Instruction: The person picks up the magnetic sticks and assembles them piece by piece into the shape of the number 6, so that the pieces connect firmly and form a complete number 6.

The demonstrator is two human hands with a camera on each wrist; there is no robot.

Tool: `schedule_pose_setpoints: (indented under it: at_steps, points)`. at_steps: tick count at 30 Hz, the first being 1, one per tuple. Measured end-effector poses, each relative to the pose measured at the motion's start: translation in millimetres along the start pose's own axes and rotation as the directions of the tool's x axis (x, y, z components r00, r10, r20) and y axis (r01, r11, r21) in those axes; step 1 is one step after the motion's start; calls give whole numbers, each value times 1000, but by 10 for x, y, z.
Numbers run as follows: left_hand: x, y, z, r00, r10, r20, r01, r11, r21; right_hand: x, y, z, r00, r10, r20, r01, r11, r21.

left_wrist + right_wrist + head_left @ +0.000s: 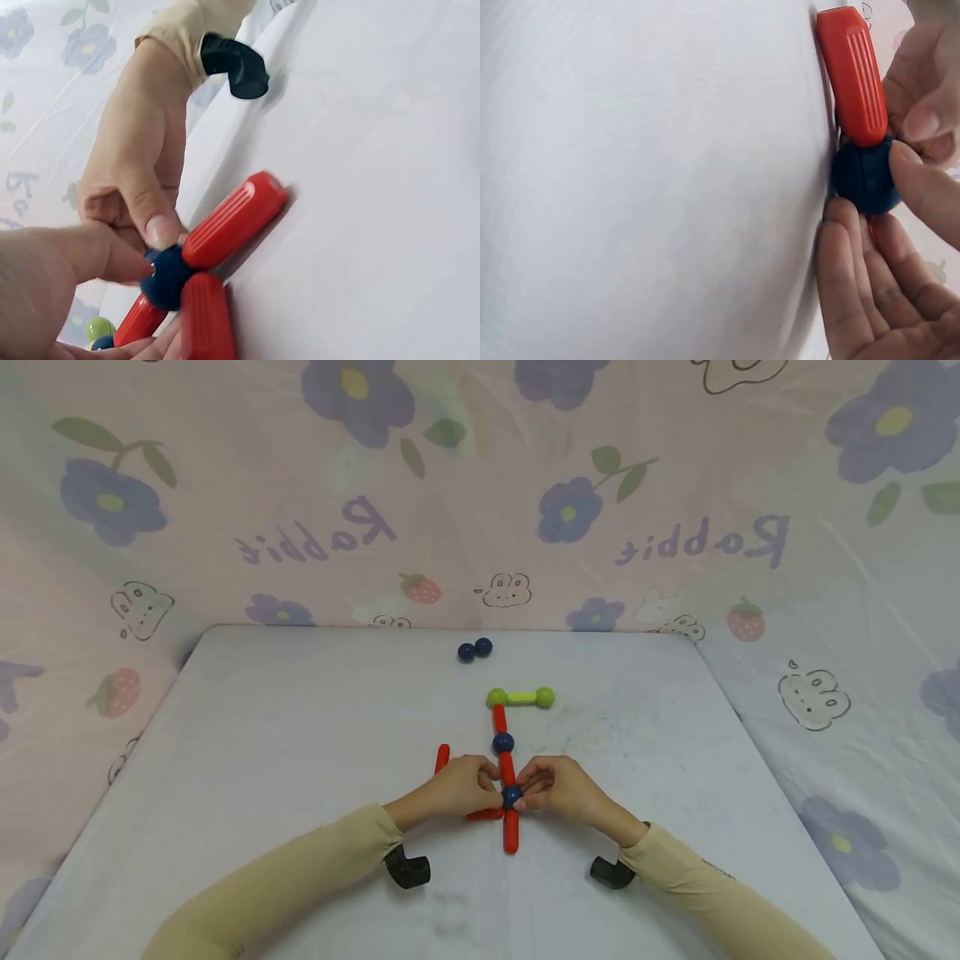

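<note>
A blue ball (512, 797) joins several red rods: one rod (511, 832) points toward me, another (507, 768) leads away, and a third (485, 815) lies to the left, partly under my left hand (468, 785). My left thumb and fingers pinch the ball from the left. From the other side my right hand (558, 787) pinches the same ball between thumb and fingers, as the right wrist view shows. Farther along the chain come a second blue ball (503, 742), a red rod (500, 718) and a green ball (497, 697).
From the green ball a green rod (521, 698) runs right to another green ball (545, 697). Two loose blue balls (467, 652) lie near the back edge of the white table (315, 710). A separate red rod (442, 758) sticks out behind my left hand.
</note>
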State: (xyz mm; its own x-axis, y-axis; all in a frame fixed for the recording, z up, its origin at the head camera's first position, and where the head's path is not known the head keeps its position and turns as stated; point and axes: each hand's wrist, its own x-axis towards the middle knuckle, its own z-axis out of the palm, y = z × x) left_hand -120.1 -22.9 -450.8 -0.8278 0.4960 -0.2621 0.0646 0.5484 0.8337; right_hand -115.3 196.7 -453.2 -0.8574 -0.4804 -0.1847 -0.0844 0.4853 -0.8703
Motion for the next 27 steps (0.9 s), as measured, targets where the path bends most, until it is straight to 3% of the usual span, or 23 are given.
schedule_pose_setpoints:
  at_steps: [6,10,27]
  points:
    - [-63,-50,185,995,65,-76,-62,997,40,0,-5,-5,1000,-9,-1,9,1000,6]
    - [-77,-54,234,990,84,-115,-76,995,70,0,-1,-3,1000,-12,-2,12,1000,2]
    - [-53,-8,147,992,85,-89,-68,982,174,2,-43,19,1000,12,-6,-12,1000,-5]
